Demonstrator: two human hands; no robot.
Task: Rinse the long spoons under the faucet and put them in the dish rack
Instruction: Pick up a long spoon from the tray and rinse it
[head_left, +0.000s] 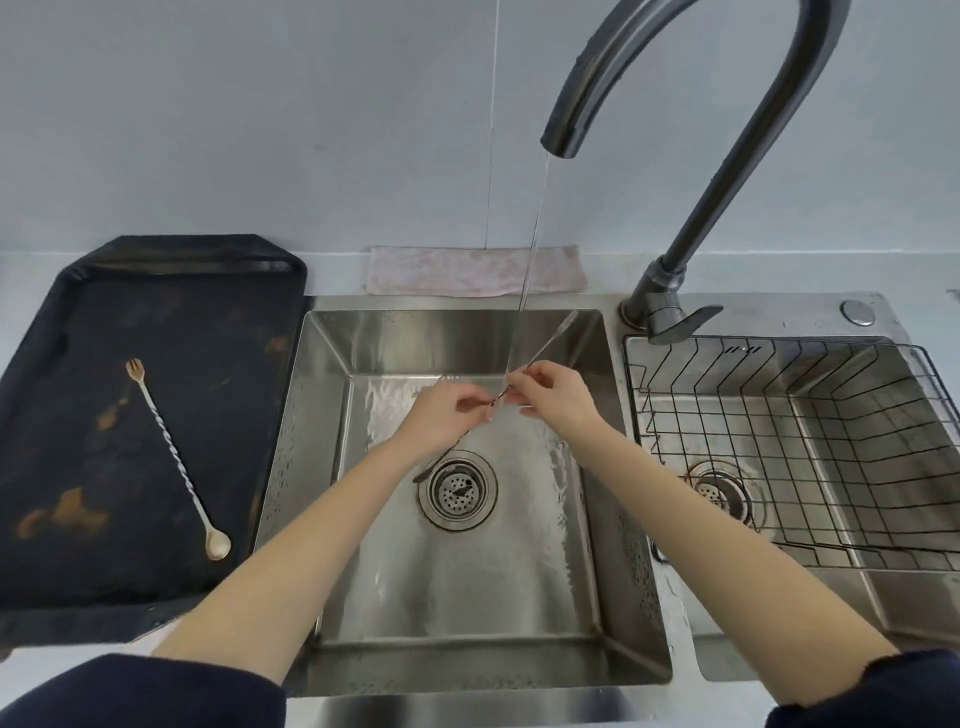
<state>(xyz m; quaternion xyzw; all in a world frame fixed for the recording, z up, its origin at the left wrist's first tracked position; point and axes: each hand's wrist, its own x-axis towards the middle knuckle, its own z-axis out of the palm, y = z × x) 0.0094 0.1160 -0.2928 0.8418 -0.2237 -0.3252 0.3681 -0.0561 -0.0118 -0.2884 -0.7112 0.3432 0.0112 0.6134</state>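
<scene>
A long silver spoon (551, 339) slants across the left sink basin (457, 597) under a thin stream of water (531, 249) from the dark faucet (701, 171). My left hand (447, 415) and my right hand (553, 392) both pinch it near its middle; its lower end shows by the drain (458, 489). A second long spoon (176, 457), twisted stem with a forked top and a gold bowl, lies on the black tray (47, 415) at the left. The wire dish rack (810, 447) sits in the right basin and holds nothing I can see.
A pinkish cloth (475, 271) lies folded behind the left basin against the wall. The faucet lever (685, 319) points right over the rack's rear edge. The black tray has brown stains. A round button (858, 313) sits on the sink deck at the far right.
</scene>
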